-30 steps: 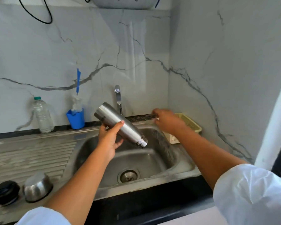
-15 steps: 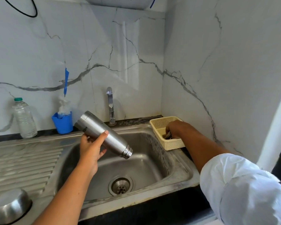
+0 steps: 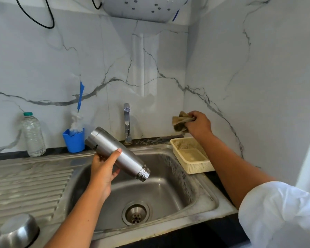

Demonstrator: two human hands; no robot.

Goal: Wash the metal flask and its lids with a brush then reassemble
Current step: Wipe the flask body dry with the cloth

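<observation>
the cylindrical steel flask hung tilted over the steel sink basin, neck toward four o'clock, the left hand wrapped round its middle; rigid and likely slick when wet, it suited that hold. at two o'clock the right hand pinched a crumpled brownish scrub pad.

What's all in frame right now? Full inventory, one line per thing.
sink: 1, steel, centre, drainboard at left
metal flask: 1, silver, held tilted over the sink, lid off, neck down
tap: 1, chrome, behind the basin
basket: 1, cream, sink's right rim
scrub pad: 1, olive-brown, above the basket
cup: 1, blue, counter left of tap
brush: 1, blue handle, white bristles, standing in the cup
plastic bottle: 1, clear, green cap, left of cup
steel lid: 1, silver, drainboard, bottom left
white appliance: 1, white, wall overhead
left hand: 1, grips the flask
right hand: 1, grips the scrub pad
</observation>
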